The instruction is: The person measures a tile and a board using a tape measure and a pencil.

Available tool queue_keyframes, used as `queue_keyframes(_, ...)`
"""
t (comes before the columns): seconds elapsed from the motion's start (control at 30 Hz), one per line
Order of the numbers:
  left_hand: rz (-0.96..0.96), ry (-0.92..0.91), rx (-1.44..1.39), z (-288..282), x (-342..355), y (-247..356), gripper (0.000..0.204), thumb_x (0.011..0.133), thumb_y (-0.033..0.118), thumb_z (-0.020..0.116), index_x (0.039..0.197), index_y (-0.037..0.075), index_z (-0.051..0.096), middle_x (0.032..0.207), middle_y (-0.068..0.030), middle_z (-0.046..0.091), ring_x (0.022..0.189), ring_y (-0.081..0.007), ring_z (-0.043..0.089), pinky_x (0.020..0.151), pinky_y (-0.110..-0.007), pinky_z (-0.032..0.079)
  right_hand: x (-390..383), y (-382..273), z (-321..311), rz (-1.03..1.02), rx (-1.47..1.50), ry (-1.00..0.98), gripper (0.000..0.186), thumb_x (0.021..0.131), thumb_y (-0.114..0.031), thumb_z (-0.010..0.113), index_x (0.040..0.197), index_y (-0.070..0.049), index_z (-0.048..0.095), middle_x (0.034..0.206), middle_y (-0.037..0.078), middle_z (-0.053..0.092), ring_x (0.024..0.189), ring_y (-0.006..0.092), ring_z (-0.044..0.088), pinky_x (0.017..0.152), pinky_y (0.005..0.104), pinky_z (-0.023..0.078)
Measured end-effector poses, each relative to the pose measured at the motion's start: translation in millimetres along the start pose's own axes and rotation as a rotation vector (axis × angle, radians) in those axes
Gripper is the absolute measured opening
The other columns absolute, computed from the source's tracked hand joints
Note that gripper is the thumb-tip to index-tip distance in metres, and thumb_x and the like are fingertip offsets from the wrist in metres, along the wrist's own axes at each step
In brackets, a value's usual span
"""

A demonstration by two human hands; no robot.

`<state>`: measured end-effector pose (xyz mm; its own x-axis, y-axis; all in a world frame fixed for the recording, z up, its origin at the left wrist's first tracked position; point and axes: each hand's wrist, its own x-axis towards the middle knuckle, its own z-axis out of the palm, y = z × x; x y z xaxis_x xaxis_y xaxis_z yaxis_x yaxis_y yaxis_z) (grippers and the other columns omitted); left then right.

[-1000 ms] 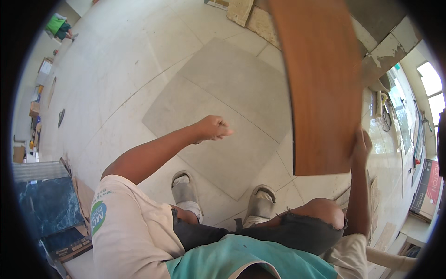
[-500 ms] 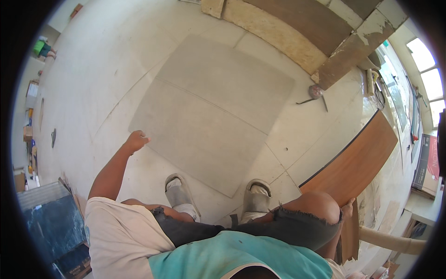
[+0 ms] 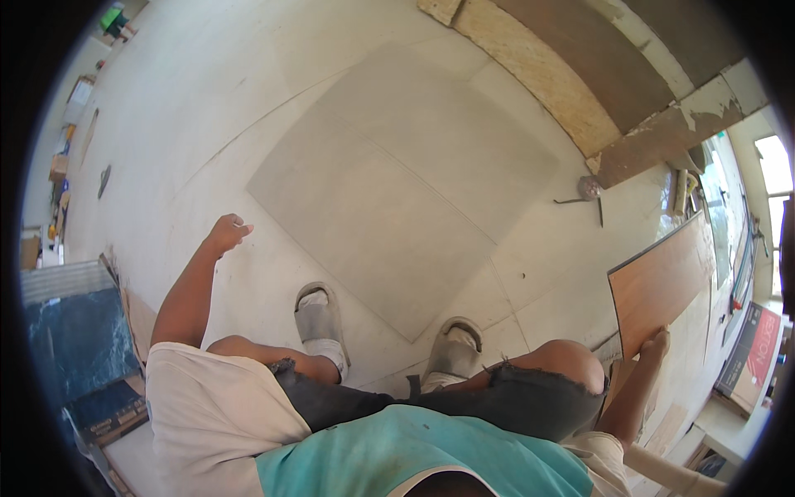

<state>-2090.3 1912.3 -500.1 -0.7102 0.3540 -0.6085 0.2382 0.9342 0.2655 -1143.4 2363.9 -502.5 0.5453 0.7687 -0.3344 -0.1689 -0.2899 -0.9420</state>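
My right hand [image 3: 656,343] grips the lower edge of a brown wood-look plank [image 3: 662,280], which stands low at my right side near the floor. Held out to the left over the pale tiled floor [image 3: 199,108], my left hand [image 3: 225,232] is loosely curled with nothing in it. My two feet in grey slippers [image 3: 316,316] stand at the near corner of a large darker grey floor tile [image 3: 397,182]. My bent knee [image 3: 571,364] is just left of the plank.
Long wooden boards and a rough chipboard strip [image 3: 546,66] lie along the far right. A small trowel-like tool [image 3: 590,192] lies on the floor near them. A dark blue slab [image 3: 74,340] and stacked pieces sit at my left. Boxes line the far left wall.
The plank came down from high in front of me to low at my right side. My left arm swung out to the left. My view shifted slightly.
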Motion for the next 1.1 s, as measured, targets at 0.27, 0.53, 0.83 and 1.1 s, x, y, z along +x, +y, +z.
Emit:
queue_keyframes(0.27,-0.074,0.024,-0.042,-14,-14,-31,0.054,0.082,0.032,0.071,0.119,-0.005,0.054,0.083,-0.0165,0.063,0.066,-0.0194,0.057,0.056,-0.033,0.046,5,29,7,-0.041,-0.092,0.107,0.042,0.094,-0.025,0.053,0.120,0.008,0.053,0.124,0.017,0.055,0.115,0.0293,0.052,0.104,0.0391,0.039)
queue_keyframes(0.53,-0.046,0.040,-0.016,-11,-25,-28,0.051,0.083,0.031,0.071,0.116,-0.005,0.055,0.084,-0.0163,0.063,0.068,-0.0203,0.059,0.056,-0.032,0.046,30,41,7,0.006,-0.050,0.229,0.039,0.082,-0.014,0.048,0.111,0.010,0.055,0.116,0.017,0.057,0.102,0.0304,0.055,0.092,0.0377,0.046)
queue_keyframes(0.83,-0.111,0.024,0.022,-24,-46,-15,0.050,0.084,0.031,0.069,0.116,-0.004,0.055,0.091,-0.0145,0.062,0.074,-0.0191,0.059,0.057,-0.031,0.045,-5,78,-10,-0.301,-1.482,-0.180,0.031,0.094,-0.018,0.046,0.107,0.008,0.056,0.112,0.016,0.060,0.098,0.0289,0.058,0.087,0.0408,0.049)
queue_keyframes(1.1,0.018,-0.022,-0.032,1,-16,-1,0.051,0.084,0.033,0.069,0.117,-0.004,0.054,0.094,-0.0155,0.062,0.077,-0.0197,0.061,0.059,-0.032,0.047,42,94,-25,-0.001,-0.169,0.133,0.029,0.093,-0.017,0.045,0.104,0.007,0.057,0.107,0.013,0.059,0.089,0.0252,0.057,0.083,0.0365,0.049)
